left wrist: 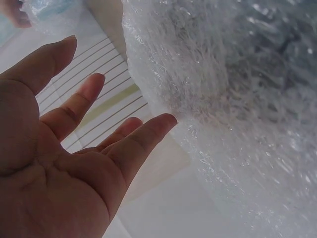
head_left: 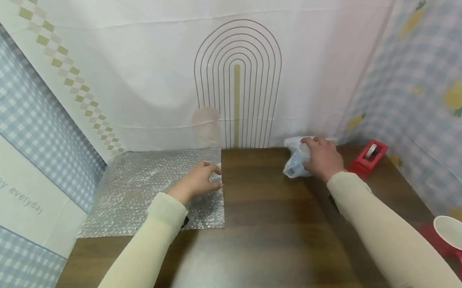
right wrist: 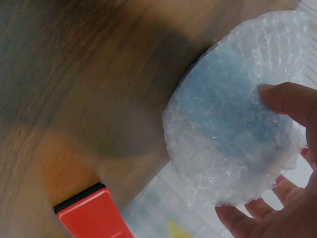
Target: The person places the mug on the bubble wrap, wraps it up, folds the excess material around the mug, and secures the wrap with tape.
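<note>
At the back of the table, my right hand (head_left: 324,158) holds a bubble-wrapped bundle (head_left: 295,164). In the right wrist view something pale blue shows through the wrapped bundle (right wrist: 218,109), with my thumb on one side and fingertips along its lower edge. What is inside cannot be made out. My left hand (head_left: 198,180) hovers over the right part of a flat bubble wrap sheet (head_left: 140,186), fingers spread and loosely bent. From the left wrist, the palm of the left hand (left wrist: 74,158) shows nothing in it; whether a fingertip touches the sheet (left wrist: 237,119) cannot be told.
A red tape dispenser (head_left: 367,158) stands at the back right, just beyond my right wrist. Nearer, a red mug (head_left: 448,240) with a white inside sits beside my right forearm. Patterned cloth (head_left: 307,76) hangs behind and along both sides of the wooden table (head_left: 262,242).
</note>
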Demonstrator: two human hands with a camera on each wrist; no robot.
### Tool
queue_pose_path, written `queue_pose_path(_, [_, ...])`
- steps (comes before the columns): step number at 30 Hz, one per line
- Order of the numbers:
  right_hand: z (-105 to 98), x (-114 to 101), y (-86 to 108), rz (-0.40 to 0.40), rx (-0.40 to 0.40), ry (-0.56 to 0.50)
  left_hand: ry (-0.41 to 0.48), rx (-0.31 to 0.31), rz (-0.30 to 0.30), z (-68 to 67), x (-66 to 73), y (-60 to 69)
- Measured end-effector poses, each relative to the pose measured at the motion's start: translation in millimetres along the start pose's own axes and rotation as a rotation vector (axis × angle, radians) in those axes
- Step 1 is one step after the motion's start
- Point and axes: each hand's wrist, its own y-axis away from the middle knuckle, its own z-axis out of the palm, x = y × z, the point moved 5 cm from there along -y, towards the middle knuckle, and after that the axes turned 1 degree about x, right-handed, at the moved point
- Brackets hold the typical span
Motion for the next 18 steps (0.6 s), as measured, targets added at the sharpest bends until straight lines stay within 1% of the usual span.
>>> queue_pose_path(4, [-1.4, 7.9, -0.5, 0.02, 0.01, -0.02, 0.015, -0.041, -0.05, -17.6, 27.3, 21.8])
queue_pose_path(5, [-2.0, 10.2, -0.4, 0.026, 0.012, -0.026, 0.01, -0.035, -0.04, -17.9, 27.0, 23.0])
queue_pose_path(6, [-2.5, 12.6, -0.3, 0.03, 0.014, -0.032, 0.0, -0.021, -0.023, -14.0, 21.3, 20.6])
queue_pose_path(8, [-3.4, 16.8, -0.7, 0.039, 0.018, -0.044, -0.002, -0.035, -0.033, -14.8, 18.0, 22.2])
queue_pose_path(9, [-3.5, 19.0, -1.1, 0.043, 0.021, -0.047, 0.005, -0.021, -0.018, -12.0, 10.6, 21.0])
queue_pose_path(11, [-4.3, 23.1, -2.0, 0.054, 0.022, -0.055, -0.003, -0.018, -0.016, -16.0, 10.0, 26.6])
queue_pose_path(13, [-7.0, 25.6, -1.9, 0.066, 0.02, -0.059, 0.018, -0.058, -0.068, -28.1, 21.8, 38.5])
queue_pose_path(15, [-10.8, 27.0, -1.1, 0.076, 0.015, -0.058, 0.011, -0.049, -0.072, -31.3, 18.5, 41.0])
queue_pose_path(16, [-13.0, 27.0, -0.4, 0.081, 0.011, -0.058, -0.008, -0.049, -0.083, -31.9, 14.7, 40.1])
queue_pose_path(17, [-14.6, 27.3, -0.2, 0.086, 0.009, -0.058, -0.02, -0.032, -0.077, -28.0, 2.9, 35.9])
queue_pose_path(18, [-15.7, 27.0, -0.1, 0.091, 0.007, -0.058, -0.013, -0.027, -0.09, -25.6, -8.2, 33.1])
